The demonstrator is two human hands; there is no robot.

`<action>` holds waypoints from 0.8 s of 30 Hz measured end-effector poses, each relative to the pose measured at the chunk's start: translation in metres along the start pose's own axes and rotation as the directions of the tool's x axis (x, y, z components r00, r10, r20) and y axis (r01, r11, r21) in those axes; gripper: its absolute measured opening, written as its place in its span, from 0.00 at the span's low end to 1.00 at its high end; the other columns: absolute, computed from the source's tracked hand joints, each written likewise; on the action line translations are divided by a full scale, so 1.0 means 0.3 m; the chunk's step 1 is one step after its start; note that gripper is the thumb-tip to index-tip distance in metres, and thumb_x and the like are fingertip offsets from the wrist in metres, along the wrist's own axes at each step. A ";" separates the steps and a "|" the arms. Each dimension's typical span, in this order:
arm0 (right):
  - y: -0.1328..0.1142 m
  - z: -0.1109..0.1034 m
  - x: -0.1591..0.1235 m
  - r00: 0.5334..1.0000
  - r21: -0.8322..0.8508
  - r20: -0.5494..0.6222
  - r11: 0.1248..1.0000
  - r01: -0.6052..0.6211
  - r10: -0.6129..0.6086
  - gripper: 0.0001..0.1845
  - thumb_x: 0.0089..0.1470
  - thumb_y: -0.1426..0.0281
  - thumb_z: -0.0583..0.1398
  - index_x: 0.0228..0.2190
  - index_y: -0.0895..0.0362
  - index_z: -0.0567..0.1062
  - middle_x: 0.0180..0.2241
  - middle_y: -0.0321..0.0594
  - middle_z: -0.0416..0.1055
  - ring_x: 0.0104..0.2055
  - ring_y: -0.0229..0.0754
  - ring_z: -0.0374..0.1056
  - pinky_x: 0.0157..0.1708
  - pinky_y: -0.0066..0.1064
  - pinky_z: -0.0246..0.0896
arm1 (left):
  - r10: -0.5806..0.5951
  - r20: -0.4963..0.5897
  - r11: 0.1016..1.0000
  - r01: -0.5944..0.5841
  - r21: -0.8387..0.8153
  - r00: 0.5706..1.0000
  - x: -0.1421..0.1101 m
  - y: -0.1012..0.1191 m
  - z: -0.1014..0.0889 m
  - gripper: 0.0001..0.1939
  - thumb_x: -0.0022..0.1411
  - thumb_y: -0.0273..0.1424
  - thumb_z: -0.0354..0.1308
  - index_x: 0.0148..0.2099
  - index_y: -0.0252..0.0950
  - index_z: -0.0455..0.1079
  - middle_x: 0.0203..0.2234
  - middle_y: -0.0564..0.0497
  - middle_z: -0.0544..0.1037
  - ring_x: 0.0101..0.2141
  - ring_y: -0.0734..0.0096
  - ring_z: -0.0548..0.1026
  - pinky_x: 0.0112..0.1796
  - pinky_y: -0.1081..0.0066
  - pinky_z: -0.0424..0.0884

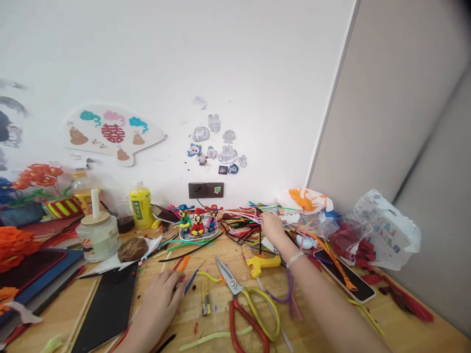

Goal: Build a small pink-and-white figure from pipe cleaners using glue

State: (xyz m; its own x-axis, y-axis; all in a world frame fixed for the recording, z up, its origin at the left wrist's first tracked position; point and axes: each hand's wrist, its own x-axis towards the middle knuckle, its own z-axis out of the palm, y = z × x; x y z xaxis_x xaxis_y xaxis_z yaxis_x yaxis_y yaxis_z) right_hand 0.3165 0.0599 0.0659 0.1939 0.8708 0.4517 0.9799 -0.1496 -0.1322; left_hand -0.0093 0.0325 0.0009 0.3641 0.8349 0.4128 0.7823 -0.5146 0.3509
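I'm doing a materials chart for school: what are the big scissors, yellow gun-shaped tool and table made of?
Scissors: shiny grey blades, probably steel; smooth red and yellow handles, perhaps plastic or coated metal.
Yellow gun-shaped tool: smooth, evenly coloured handle, likely plastic.
Table: light-brown, faintly shiny, looks like wood, though it could be a wood-look coating.

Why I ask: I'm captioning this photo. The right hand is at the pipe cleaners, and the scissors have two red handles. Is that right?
Not quite: the head view shows the scissors with one red handle and one yellow handle. The right hand is indeed at the pipe cleaners.
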 end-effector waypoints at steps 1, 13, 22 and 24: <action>0.022 0.012 0.040 1.000 -0.016 0.023 1.000 -0.010 0.010 0.08 0.55 0.75 0.53 0.34 0.63 0.72 0.36 0.49 0.70 0.43 0.45 0.62 0.41 0.36 0.57 | 0.003 -0.007 1.000 -0.003 -0.009 1.000 0.001 -0.001 0.000 0.14 0.55 0.36 0.46 0.35 0.37 0.72 0.32 0.47 0.76 0.36 0.60 0.72 0.39 0.62 0.67; 0.021 -0.015 0.172 0.982 0.175 -0.188 0.984 0.037 -0.004 0.16 0.58 0.69 0.49 0.30 0.61 0.73 0.33 0.46 0.72 0.40 0.42 0.64 0.40 0.31 0.55 | 0.043 -0.102 0.999 -0.044 -0.017 0.994 -0.001 -0.001 -0.002 0.15 0.57 0.38 0.46 0.32 0.38 0.72 0.30 0.47 0.76 0.33 0.62 0.72 0.37 0.64 0.68; -0.173 -0.157 0.018 0.894 0.424 -0.428 0.843 0.331 -0.136 0.14 0.57 0.68 0.49 0.34 0.57 0.73 0.32 0.40 0.73 0.35 0.39 0.67 0.37 0.28 0.59 | 0.056 -0.224 0.963 -0.112 -0.245 0.973 0.020 0.082 -0.049 0.15 0.57 0.37 0.47 0.42 0.37 0.69 0.39 0.43 0.74 0.42 0.58 0.70 0.43 0.59 0.66; -0.219 -0.142 -0.022 0.884 0.447 -0.445 0.819 0.359 -0.145 0.13 0.56 0.70 0.50 0.34 0.57 0.74 0.32 0.41 0.73 0.35 0.40 0.67 0.37 0.29 0.59 | 0.085 -0.205 0.938 -0.148 -0.315 0.975 0.035 0.139 -0.062 0.14 0.57 0.36 0.48 0.44 0.38 0.68 0.41 0.43 0.73 0.44 0.58 0.69 0.45 0.58 0.64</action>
State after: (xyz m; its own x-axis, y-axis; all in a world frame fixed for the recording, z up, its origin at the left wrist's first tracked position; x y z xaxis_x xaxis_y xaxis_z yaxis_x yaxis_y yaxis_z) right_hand 0.2528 0.0441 0.1091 0.0504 0.5828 0.8110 0.8513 0.3996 -0.3401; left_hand 0.0176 0.0161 0.0354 0.3180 0.7304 0.6045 0.5207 -0.6674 0.5324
